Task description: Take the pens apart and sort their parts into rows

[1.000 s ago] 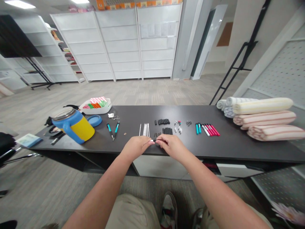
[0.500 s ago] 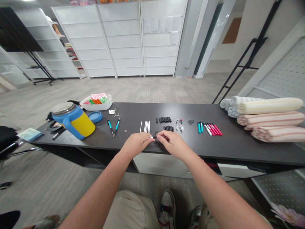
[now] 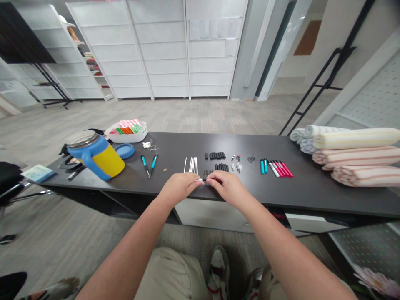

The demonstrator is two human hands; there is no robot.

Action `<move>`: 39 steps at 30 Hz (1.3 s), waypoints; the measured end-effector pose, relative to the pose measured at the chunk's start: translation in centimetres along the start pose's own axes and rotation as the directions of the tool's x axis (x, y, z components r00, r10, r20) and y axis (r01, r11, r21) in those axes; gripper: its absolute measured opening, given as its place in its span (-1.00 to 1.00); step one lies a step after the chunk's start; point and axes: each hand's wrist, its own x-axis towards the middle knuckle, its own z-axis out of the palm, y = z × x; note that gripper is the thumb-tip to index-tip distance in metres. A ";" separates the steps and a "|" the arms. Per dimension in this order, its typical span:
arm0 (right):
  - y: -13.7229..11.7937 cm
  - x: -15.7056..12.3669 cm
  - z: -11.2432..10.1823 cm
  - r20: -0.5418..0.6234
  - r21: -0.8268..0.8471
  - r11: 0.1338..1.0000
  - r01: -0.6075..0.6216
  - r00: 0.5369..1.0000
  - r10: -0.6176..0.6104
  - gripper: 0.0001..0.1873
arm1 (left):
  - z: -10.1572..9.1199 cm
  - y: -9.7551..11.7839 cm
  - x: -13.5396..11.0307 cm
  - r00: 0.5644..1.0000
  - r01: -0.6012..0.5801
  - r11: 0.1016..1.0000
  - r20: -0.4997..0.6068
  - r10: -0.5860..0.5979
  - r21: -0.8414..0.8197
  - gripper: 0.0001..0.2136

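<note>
Near the table's front edge, my left hand [image 3: 180, 187] pinches a thin white pen refill [image 3: 199, 180]. My right hand [image 3: 225, 186] is closed on a small black pen grip [image 3: 204, 179] that meets the white piece end to end; fingertips hide most of both. Just beyond my left hand lie several white pen refills [image 3: 193, 165]. Black pen grips [image 3: 217, 155] sit in rows past my right hand, with small clear and metal parts [image 3: 239, 166] beside them. Farther right are teal pen barrels [image 3: 264, 166] and red ones [image 3: 283, 168].
Two teal-and-black pens [image 3: 153, 165] lie left of the refills. A blue-and-yellow mug [image 3: 104, 160], a blue lid [image 3: 125, 150] and a white tray [image 3: 141, 135] of colourful packets stand farther left. Rolled towels [image 3: 359, 156] are stacked at the table's right end.
Both hands stay together at the same spot, still pinching the joined white and black pieces. The view has shifted slightly; nothing on the table has visibly moved.
</note>
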 end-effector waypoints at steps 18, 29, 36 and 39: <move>-0.2 -0.1 0.0 0.015 -0.016 0.999 -0.036 0.999 0.036 -0.78 | 0.0 0.0 0.0 1.000 -0.007 1.000 -0.005 0.007 0.021 -0.65; 0.0 -0.1 0.1 -0.012 -0.015 1.000 0.002 1.000 -0.002 -0.80 | -0.1 0.1 0.0 1.000 0.011 1.000 0.000 -0.011 -0.007 -0.65; 0.6 -0.2 0.0 -0.057 0.021 0.999 -0.039 0.998 0.040 -0.90 | -0.2 0.2 0.1 1.000 0.021 1.000 0.006 -0.021 0.003 -0.65; 0.5 -0.2 0.0 -0.024 0.022 0.999 -0.050 0.998 0.050 -0.87 | -0.3 0.4 0.0 0.999 0.038 0.999 0.005 -0.038 0.006 -0.66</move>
